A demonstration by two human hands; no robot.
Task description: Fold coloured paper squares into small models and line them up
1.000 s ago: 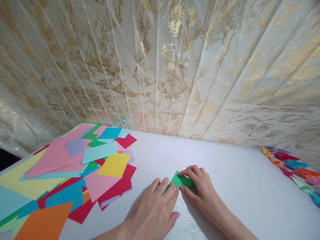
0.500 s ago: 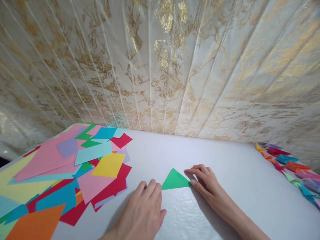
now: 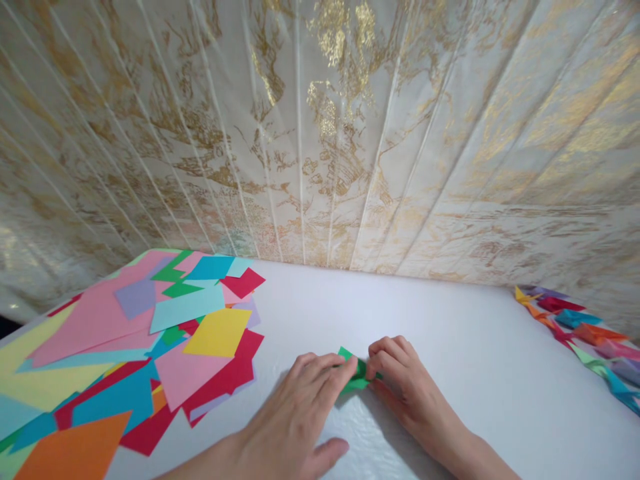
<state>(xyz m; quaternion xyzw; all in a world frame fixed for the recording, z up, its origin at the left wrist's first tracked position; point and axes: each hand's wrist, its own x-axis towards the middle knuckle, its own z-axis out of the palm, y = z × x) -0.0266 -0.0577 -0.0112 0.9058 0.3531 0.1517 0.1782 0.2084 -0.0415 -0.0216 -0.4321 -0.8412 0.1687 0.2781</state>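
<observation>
A small green folded paper sits on the white table in front of me. My left hand reaches in from the lower left, its fingertips pinching the paper's left side. My right hand comes from the lower right with curled fingers pinching the paper's right side. Both hands hold the paper between them, and most of it is hidden under the fingers.
A loose spread of coloured paper sheets covers the table's left part. A row of folded coloured paper pieces lies at the far right edge. A white and gold patterned wall rises directly behind the table.
Half a second ago the green paper lay flat as a triangle with my hands beside it. Both hands have closed in and now pinch it, and it looks folded up smaller.
</observation>
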